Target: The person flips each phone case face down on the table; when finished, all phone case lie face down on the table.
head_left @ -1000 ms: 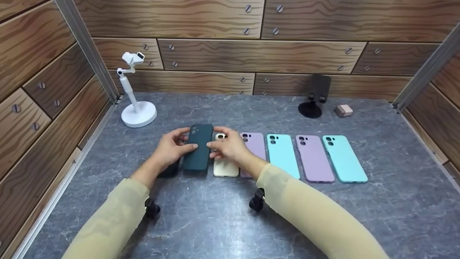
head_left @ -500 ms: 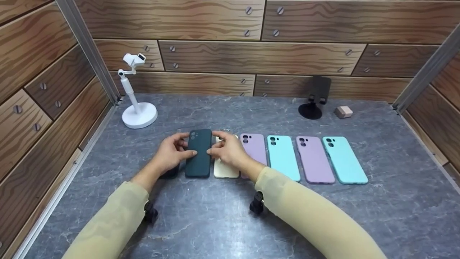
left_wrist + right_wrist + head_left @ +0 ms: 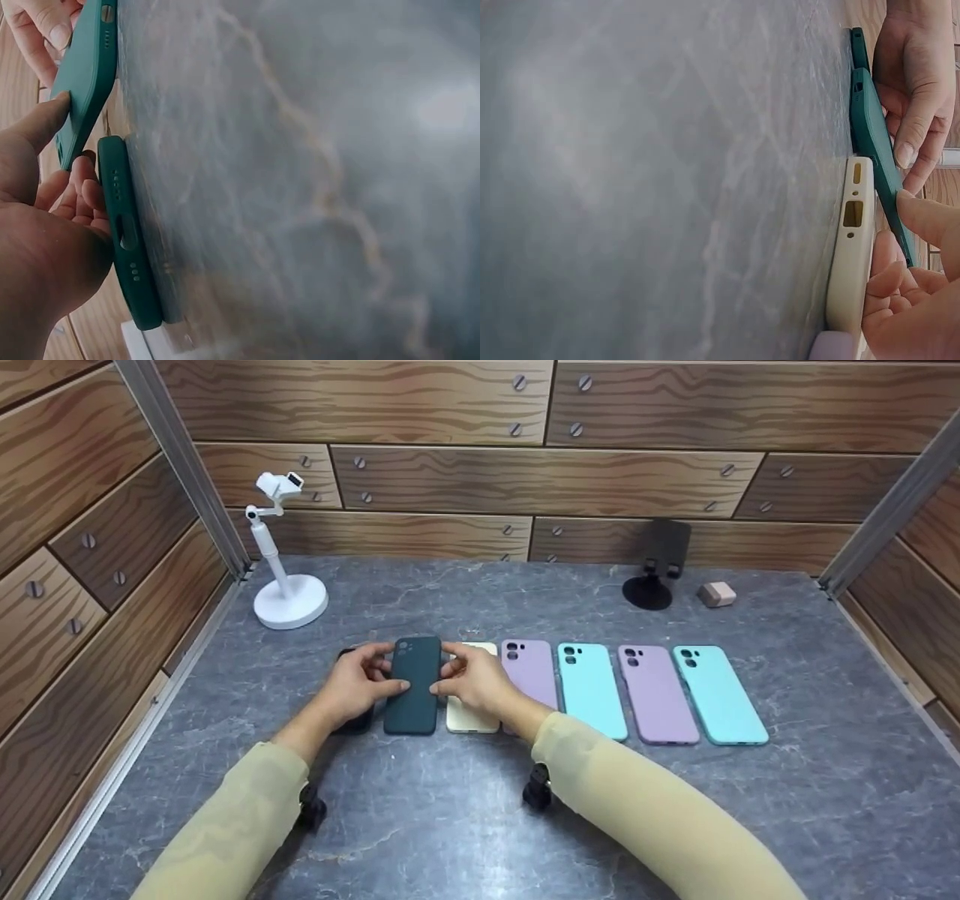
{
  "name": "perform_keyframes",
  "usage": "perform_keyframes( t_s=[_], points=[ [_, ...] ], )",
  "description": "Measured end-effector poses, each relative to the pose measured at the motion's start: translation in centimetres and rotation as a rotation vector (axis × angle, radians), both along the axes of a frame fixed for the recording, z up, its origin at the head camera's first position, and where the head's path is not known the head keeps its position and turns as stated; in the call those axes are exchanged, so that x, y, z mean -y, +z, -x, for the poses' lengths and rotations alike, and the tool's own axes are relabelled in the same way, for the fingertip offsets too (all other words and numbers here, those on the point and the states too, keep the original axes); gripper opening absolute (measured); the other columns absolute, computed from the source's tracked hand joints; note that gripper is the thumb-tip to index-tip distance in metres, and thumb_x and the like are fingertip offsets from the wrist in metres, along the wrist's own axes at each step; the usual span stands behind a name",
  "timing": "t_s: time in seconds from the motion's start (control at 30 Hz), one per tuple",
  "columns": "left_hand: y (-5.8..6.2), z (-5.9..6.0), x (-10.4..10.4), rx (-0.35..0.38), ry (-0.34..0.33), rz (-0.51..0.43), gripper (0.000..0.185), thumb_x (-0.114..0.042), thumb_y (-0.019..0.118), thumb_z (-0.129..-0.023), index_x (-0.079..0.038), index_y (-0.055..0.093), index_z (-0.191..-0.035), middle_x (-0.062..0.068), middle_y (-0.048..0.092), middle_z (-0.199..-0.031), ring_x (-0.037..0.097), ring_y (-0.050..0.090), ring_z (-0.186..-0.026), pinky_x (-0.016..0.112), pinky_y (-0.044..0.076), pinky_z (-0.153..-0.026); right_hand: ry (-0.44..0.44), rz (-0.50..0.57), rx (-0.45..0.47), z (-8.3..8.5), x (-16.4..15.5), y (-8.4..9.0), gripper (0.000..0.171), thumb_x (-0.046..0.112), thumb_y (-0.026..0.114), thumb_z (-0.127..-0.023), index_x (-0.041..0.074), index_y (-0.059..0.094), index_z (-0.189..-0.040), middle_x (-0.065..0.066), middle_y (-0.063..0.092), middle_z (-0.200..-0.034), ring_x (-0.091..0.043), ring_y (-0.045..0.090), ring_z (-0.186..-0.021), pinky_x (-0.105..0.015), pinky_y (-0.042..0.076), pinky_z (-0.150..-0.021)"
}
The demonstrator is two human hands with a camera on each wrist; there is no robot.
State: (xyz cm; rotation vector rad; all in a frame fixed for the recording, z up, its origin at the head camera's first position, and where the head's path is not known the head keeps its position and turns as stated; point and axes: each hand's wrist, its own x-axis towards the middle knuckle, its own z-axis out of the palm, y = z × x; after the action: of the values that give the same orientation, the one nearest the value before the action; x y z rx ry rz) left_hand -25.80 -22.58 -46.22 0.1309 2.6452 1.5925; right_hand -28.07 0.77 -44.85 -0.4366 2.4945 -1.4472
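A dark green phone case (image 3: 413, 701) is pinched between both hands, back side up, its lower end down at the table and its camera end raised in the wrist views. My left hand (image 3: 354, 684) has thumb and fingers at its left edge. My right hand (image 3: 478, 679) grips the right edge the same way. Under my left hand lies another dark green case (image 3: 129, 240), partly hidden in the head view. A cream phone case (image 3: 851, 247) lies beneath my right hand, its camera end mostly covered.
Rightward along the row lie a purple case (image 3: 529, 671), a turquoise case (image 3: 592, 690), a second purple case (image 3: 660, 697) and a second turquoise case (image 3: 720, 697). Farther back stand a white stand (image 3: 291, 604), a black phone holder (image 3: 649, 592) and a small pinkish block (image 3: 718, 594).
Both hands have brought the held green case down and nearer to the body, level with the row. The other cases have stayed in place.
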Motion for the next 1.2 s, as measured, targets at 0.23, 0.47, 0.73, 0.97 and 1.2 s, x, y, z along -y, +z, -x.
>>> perform_keyframes(
  t_s=[0.23,0.47,0.73,0.97,1.2],
  points=[
    [-0.12,-0.13,0.26,0.006,-0.026,0.024,0.071,-0.013,0.086,-0.090,-0.002,0.054,-0.153,0.016,0.066,-0.125,0.024,0.059,-0.097,0.033,0.050,-0.081,0.008,-0.016,-0.008,-0.19,-0.04,-0.23,0.079,0.008,0.088,-0.087,0.001,0.051,-0.156,-0.005,0.071,-0.112,-0.018,0.067,-0.100,-0.031,0.056,-0.089],
    [-0.37,-0.13,0.45,-0.002,-0.036,0.015,0.072,-0.012,0.087,-0.089,0.000,0.054,-0.152,0.016,0.066,-0.124,0.023,0.057,-0.096,0.033,0.049,-0.081,0.005,-0.035,-0.010,-0.27,0.04,-0.31,0.078,0.009,0.088,-0.087,0.003,0.052,-0.156,-0.011,0.071,-0.128,-0.020,0.066,-0.106,-0.033,0.055,-0.093],
    [-0.45,-0.05,0.37,0.013,-0.042,0.018,0.072,-0.013,0.087,-0.090,-0.001,0.054,-0.153,0.015,0.064,-0.126,0.024,0.056,-0.099,0.034,0.047,-0.085,-0.002,-0.067,-0.027,-0.16,0.01,-0.60,0.074,0.010,0.088,-0.087,0.005,0.055,-0.154,-0.012,0.070,-0.133,-0.017,0.065,-0.096,-0.032,0.054,-0.087],
    [-0.50,0.02,0.21,0.008,-0.040,0.019,0.072,-0.012,0.088,-0.089,0.000,0.054,-0.152,0.015,0.064,-0.125,0.024,0.055,-0.099,0.034,0.047,-0.085,-0.004,-0.082,-0.042,-0.16,-0.05,-0.60,0.074,0.011,0.088,-0.087,0.006,0.056,-0.154,-0.011,0.070,-0.133,-0.015,0.064,-0.094,-0.032,0.054,-0.086],
    [-0.68,0.16,0.35,0.014,-0.042,0.044,0.072,-0.014,0.087,-0.090,-0.001,0.054,-0.152,0.015,0.064,-0.127,0.024,0.054,-0.098,0.035,0.045,-0.086,0.000,-0.100,-0.074,-0.32,0.03,-0.67,0.075,0.010,0.090,-0.085,0.005,0.057,-0.152,-0.011,0.070,-0.135,-0.015,0.065,-0.095,-0.032,0.054,-0.088]
  ],
)
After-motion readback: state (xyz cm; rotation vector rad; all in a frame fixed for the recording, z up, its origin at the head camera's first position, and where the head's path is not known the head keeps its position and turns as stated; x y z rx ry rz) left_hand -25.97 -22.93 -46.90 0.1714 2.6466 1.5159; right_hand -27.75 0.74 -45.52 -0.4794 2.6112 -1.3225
